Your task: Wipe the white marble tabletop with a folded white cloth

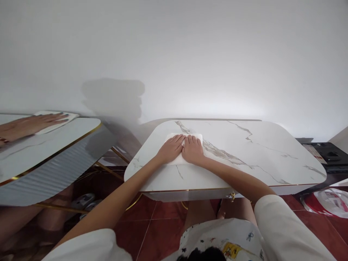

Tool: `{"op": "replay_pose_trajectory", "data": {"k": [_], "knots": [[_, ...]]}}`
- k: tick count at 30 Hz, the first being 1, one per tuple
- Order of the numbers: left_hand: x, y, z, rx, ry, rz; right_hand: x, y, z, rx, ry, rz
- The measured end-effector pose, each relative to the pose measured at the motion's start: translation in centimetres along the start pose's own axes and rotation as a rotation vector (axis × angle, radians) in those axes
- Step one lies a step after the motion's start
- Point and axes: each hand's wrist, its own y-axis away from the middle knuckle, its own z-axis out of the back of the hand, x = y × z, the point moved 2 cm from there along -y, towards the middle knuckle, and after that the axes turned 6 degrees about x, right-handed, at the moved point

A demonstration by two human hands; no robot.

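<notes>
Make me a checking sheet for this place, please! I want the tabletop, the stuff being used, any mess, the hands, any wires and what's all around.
Surface: white marble-patterned tabletop with grey-brown veins and rounded corners.
Job's things: white cloth, lying under both hands.
Clutter: black item beyond the tabletop's right end; red-and-white package below it.
Hands: left hand and right hand side by side, flat on the cloth.
Cables: nothing seen.
Surroundings: pale wall, red tiled floor; another person's hand on the left table.
</notes>
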Motion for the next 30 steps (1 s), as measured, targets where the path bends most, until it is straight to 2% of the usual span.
{"op": "replay_pose_trajectory", "data": {"k": [8,16,20,24,30], "knots": [[-1.9,4.9,0.0,-0.03,-0.033,0.055,2.1,4.1,0.5,0.036,-0.057,0.053],[-3.3,8.5,-0.1,-0.056,-0.041,0.131,3.3,6.6,-0.1,0.029,-0.094,0.11],[-4.2,9.7,-0.2,-0.064,-0.05,0.183,3.3,7.5,-0.1,0.038,-0.108,0.152],[-6.1,10.6,-0.2,-0.097,-0.058,0.259,2.8,8.4,0.3,0.071,-0.114,0.211],[-8.9,10.5,-0.3,-0.103,-0.05,0.356,0.8,9.0,1.0,0.117,-0.126,0.279]]}}
